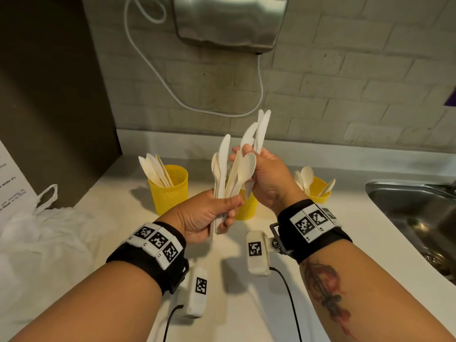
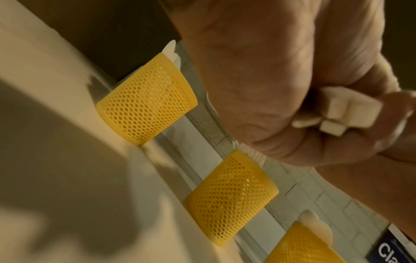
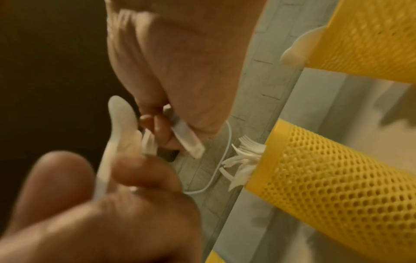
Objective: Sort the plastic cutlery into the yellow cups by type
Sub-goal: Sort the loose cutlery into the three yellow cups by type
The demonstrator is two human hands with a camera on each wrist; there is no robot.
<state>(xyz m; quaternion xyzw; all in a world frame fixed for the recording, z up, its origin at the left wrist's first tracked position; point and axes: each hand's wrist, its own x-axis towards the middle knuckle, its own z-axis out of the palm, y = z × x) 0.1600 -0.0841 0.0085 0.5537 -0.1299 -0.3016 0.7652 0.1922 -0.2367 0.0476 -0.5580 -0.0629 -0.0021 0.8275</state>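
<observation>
Three yellow mesh cups stand in a row on the counter: the left cup point(image 1: 169, 191) holds knives, the middle cup point(image 1: 246, 208) sits behind my hands with forks point(image 3: 243, 156) in it, and the right cup point(image 1: 318, 191) holds spoons. My left hand point(image 1: 212, 213) grips a mixed bundle of white plastic cutlery point(image 1: 225, 174) by the handles, whose ends point(image 2: 344, 110) show in the left wrist view. My right hand point(image 1: 261, 174) holds a few white knives point(image 1: 261, 130) upright just above the bundle, and its fingers touch the bundle's spoon point(image 1: 246, 166).
A white plastic bag point(image 1: 44, 233) lies on the counter at the left. A steel sink point(image 1: 419, 218) is set into the counter on the right. A metal hand dryer point(image 1: 229, 21) with a white cable hangs on the brick wall behind the cups.
</observation>
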